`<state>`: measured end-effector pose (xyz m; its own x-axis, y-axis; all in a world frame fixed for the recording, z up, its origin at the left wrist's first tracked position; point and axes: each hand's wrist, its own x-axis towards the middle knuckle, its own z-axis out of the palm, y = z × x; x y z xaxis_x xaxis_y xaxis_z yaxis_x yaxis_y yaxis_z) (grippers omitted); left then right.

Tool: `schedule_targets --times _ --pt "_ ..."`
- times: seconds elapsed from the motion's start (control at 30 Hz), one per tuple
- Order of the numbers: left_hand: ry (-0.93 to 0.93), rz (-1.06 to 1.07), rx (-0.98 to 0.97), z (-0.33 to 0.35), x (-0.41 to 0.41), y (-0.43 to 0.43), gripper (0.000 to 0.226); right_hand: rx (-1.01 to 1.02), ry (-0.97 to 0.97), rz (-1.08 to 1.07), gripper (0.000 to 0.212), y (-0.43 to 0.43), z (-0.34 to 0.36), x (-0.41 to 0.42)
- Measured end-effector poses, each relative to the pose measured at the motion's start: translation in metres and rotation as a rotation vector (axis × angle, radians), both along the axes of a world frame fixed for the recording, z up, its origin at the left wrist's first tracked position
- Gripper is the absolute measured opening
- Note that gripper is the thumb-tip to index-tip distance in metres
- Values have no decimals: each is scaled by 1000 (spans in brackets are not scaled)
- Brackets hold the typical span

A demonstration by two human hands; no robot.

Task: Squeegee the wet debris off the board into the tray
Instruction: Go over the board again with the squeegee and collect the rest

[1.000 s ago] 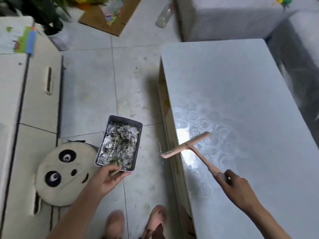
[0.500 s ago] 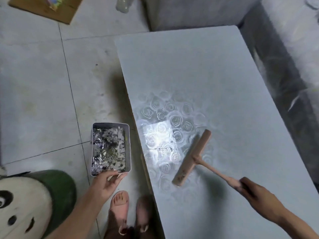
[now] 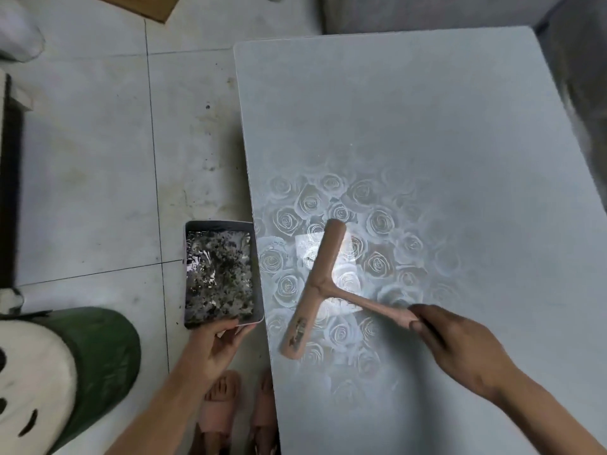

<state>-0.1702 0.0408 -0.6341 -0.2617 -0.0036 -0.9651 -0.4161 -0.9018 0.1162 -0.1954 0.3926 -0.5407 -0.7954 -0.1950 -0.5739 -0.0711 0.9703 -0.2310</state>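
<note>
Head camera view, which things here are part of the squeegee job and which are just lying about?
Part of the job:
squeegee, gripped by the right hand
tray holding debris, held by the left hand beside the board

Just lying about:
panda stool
cardboard on the floor

The person has bare forearms and wears pink slides.
</note>
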Motion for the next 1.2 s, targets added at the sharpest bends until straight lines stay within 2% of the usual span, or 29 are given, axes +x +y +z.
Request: schedule_targets --times 0.1,0.2,0.27,0.37,0.5,0.6,0.73,0.8,0.87,0.93,0.97,1.1,1.2 --pt "-1 14 1 -3 3 6 25 75 98 -27 23 40 31 -14" --pt "18 13 8 -8 9 9 25 133 91 -114 26 71 45 -17" --pt "31 14 -5 -11 9 10 29 124 129 -67 24 60 36 -19" --pt "45 50 -19 -15 11 9 42 66 108 39 32 3 8 -29" --pt "63 42 -38 -17 12 10 43 72 214 222 34 -56 -4 -53" --pt "94 62 -29 -19 11 9 61 68 236 199 39 -34 19 -63" --pt "50 81 -5 -21 11 11 63 180 234 150 48 9 39 -63" --pt "36 66 -8 -22 13 10 68 168 220 212 44 -14 29 -61" --pt "29 6 -11 -22 13 9 57 151 224 276 41 -50 15 -62" --pt "5 -64 -40 -20 12 9 26 131 290 334 43 -81 7 -69" --pt "-3 -95 -56 -19 11 9 20 132 325 353 43 -88 9 -74" --pt "11 -73 -75 -23 15 7 26 144 368 342 38 -66 34 -84" --pt "-2 -44 -64 -22 15 7 25 229 379 324 38 -54 44 -84"
